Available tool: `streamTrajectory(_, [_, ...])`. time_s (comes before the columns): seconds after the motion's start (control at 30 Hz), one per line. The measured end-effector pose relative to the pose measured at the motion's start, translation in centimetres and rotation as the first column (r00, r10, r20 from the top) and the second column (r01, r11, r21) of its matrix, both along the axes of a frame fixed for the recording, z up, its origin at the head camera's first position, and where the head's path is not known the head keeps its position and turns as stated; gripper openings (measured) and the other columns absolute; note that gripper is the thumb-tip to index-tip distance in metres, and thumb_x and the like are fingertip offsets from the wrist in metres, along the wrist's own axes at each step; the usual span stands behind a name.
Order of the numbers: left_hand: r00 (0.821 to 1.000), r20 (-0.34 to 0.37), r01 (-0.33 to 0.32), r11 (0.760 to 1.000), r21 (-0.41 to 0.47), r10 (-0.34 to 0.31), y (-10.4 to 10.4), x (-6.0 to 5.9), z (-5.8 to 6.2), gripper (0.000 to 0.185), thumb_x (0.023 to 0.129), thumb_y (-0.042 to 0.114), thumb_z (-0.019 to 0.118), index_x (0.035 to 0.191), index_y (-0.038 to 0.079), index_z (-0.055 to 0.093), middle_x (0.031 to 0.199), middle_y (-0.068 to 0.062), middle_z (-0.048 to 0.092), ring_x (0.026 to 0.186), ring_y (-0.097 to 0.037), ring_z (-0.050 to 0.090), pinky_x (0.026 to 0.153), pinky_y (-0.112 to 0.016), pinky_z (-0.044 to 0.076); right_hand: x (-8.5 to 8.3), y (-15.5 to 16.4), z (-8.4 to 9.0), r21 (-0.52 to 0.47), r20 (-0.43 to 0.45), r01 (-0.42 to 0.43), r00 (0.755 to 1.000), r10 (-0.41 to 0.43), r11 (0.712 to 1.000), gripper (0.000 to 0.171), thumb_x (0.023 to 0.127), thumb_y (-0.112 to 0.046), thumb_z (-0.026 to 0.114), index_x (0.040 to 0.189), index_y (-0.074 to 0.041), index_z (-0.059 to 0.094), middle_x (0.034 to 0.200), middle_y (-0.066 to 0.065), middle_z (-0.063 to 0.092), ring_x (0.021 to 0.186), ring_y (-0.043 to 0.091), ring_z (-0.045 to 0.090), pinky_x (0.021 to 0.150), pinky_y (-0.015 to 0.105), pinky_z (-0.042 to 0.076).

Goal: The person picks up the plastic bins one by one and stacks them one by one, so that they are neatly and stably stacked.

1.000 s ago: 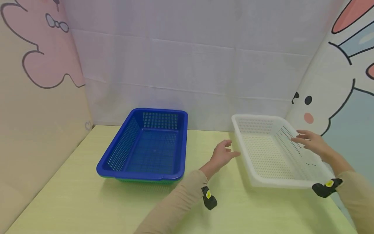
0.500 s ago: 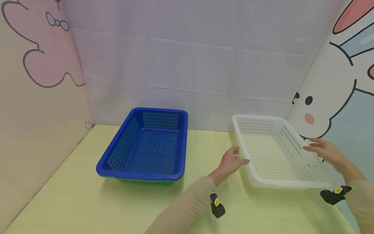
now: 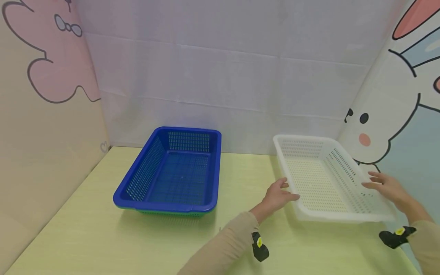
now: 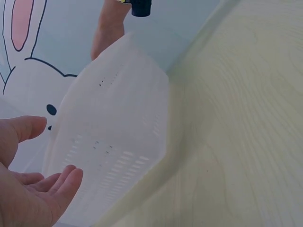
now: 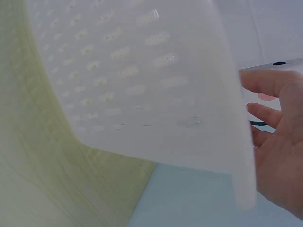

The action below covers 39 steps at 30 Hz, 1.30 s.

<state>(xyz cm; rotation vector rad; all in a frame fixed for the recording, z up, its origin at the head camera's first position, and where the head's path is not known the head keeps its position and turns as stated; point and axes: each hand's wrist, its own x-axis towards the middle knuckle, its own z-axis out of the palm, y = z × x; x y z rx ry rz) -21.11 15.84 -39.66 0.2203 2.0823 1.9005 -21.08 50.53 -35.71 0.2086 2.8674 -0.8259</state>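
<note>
Beside the slotted white basket [image 3: 311, 183], left hand [image 3: 276, 196] and right hand [image 3: 390, 189] spread loosely, gripping nothing; to its left, a blue basket [image 3: 182, 179] tops a green basket [image 3: 185, 214].

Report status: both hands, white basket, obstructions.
Left hand by white plastic basket's left side, right hand by its right; no grip seen. Basket upright on table. Blue plastic basket apart to the left; no obstruction seen.

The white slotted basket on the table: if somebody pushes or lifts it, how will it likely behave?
The white slotted basket is probably light for its size, since it looks empty and has many slots. Its broad rim should keep it fairly stiff, though the thin-looking walls may flex slightly. Wide and flat-floored, it would more likely slide than roll.
</note>
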Motion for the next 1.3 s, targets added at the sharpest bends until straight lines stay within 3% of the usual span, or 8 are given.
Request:
streamTrajectory(0.1, [1.0,0.009,0.004,1.0,0.001,-0.004,0.3,0.1,-0.3,0.068,0.075,0.015,0.073,0.135,0.013,0.042,0.124,-0.004,0.055,0.101,-0.02,0.059,0.083,-0.033,0.05,0.2,0.2,-0.6,-0.015,-0.002,0.01,1.0,-0.01,1.0,0.077,0.094,-0.035,0.044,0.136,0.017,0.007,0.13,0.046,0.018,0.095,0.046,0.052,0.06,0.028,0.05])
streamTrajectory(0.27, [1.0,0.027,0.009,0.999,-0.035,-0.008,0.6,0.4,-0.8,0.072,0.075,0.02,0.073,0.137,0.017,0.038,0.122,-0.004,0.056,0.103,-0.021,0.058,0.088,-0.036,0.047,0.9,0.3,-1.5,-0.123,-0.009,0.031,0.999,-0.032,0.992,0.075,0.095,-0.034,0.044,0.138,0.015,0.007,0.126,0.044,0.029,0.074,0.022,0.063,0.059,0.035,0.053])
streamTrajectory(0.37, [0.999,0.043,0.008,0.999,-0.031,-0.007,0.8,0.5,-1.0,0.072,0.076,0.02,0.072,0.138,0.016,0.037,0.123,-0.005,0.056,0.107,-0.023,0.056,0.09,-0.038,0.046,1.1,0.2,-1.8,-0.177,-0.022,0.038,0.999,-0.042,0.983,0.073,0.095,-0.033,0.044,0.139,0.013,0.007,0.117,0.04,0.044,0.069,0.018,0.064,0.058,0.038,0.054])
streamTrajectory(0.5, [0.999,0.047,0.0,1.0,-0.025,0.001,1.0,0.4,-1.1,0.073,0.076,0.019,0.071,0.139,0.017,0.035,0.124,-0.006,0.056,0.107,-0.024,0.057,0.088,-0.037,0.047,1.0,0.3,-2.0,-0.229,-0.022,0.062,0.997,-0.069,0.971,0.074,0.095,-0.035,0.044,0.14,0.01,0.007,0.099,0.015,0.062,0.069,0.018,0.064,0.059,0.039,0.054])
streamTrajectory(0.6, [0.999,0.048,-0.006,1.0,-0.002,0.006,1.1,0.3,-1.1,0.072,0.076,0.016,0.071,0.139,0.016,0.035,0.123,-0.008,0.055,0.104,-0.024,0.058,0.086,-0.036,0.049,1.0,0.3,-2.1,-0.275,-0.01,0.079,0.996,-0.085,0.958,0.074,0.095,-0.037,0.044,0.142,0.007,0.007,0.092,-0.007,0.061,0.07,0.017,0.065,0.06,0.039,0.054])
streamTrajectory(0.73, [0.997,0.071,-0.002,0.997,0.083,-0.004,1.1,0.5,-0.9,0.072,0.077,0.008,0.069,0.14,0.013,0.034,0.121,-0.011,0.054,0.098,-0.024,0.06,0.082,-0.036,0.051,1.0,0.5,-2.0,-0.314,0.008,0.08,0.997,-0.082,0.946,0.074,0.095,-0.038,0.044,0.144,0.003,0.006,0.088,-0.021,0.055,0.071,0.016,0.065,0.061,0.039,0.054])
streamTrajectory(1.0, [0.995,0.096,-0.005,0.991,0.133,-0.008,1.0,0.8,-0.6,0.073,0.077,0.002,0.067,0.141,0.011,0.031,0.125,-0.015,0.052,0.094,-0.026,0.061,0.082,-0.036,0.052,0.9,0.7,-1.9,-0.382,0.039,0.088,0.996,-0.079,0.92,0.072,0.095,-0.037,0.044,0.146,-0.004,0.005,0.083,-0.026,0.052,0.073,0.017,0.066,0.064,0.041,0.055])
streamTrajectory(1.3, [0.998,0.062,0.017,0.989,0.145,-0.026,0.2,0.6,-0.3,0.073,0.077,0.0,0.067,0.141,0.007,0.031,0.118,-0.015,0.055,0.09,-0.023,0.062,0.08,-0.034,0.052,1.0,0.1,-1.6,-0.373,0.029,0.085,0.996,-0.08,0.924,0.071,0.095,-0.038,0.044,0.147,-0.006,0.009,0.085,-0.022,0.055,0.071,0.019,0.065,0.062,0.04,0.055])
